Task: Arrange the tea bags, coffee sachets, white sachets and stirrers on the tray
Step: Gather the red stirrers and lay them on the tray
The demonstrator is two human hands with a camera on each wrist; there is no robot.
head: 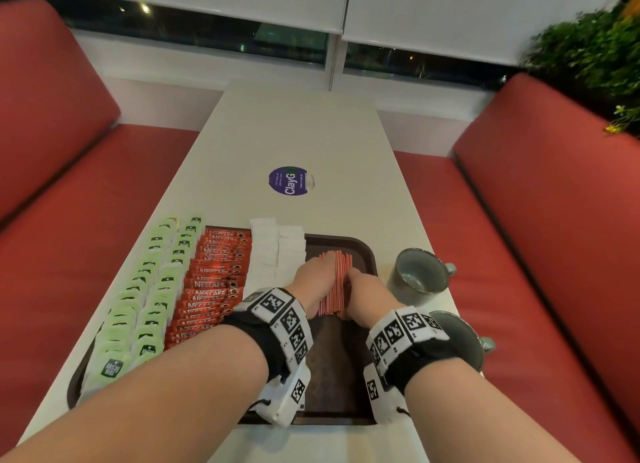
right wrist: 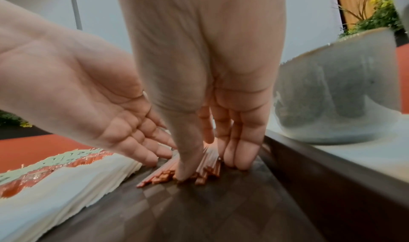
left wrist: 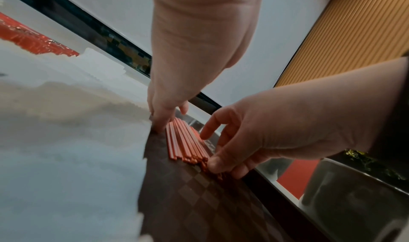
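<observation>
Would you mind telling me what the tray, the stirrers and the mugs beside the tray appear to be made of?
Tray: probably moulded plastic, dark brown, with a faint woven checker texture and a raised rim. Stirrers: thin, uniform red sticks with a slight sheen, likely plastic. Mugs: apparently glazed ceramic, grey-green and speckled, with thick walls and a darker rim.

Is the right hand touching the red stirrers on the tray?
Touching. The right wrist view shows the right hand with its thumb pressed on the near ends of the stirrers and its fingers along their far side.
</observation>
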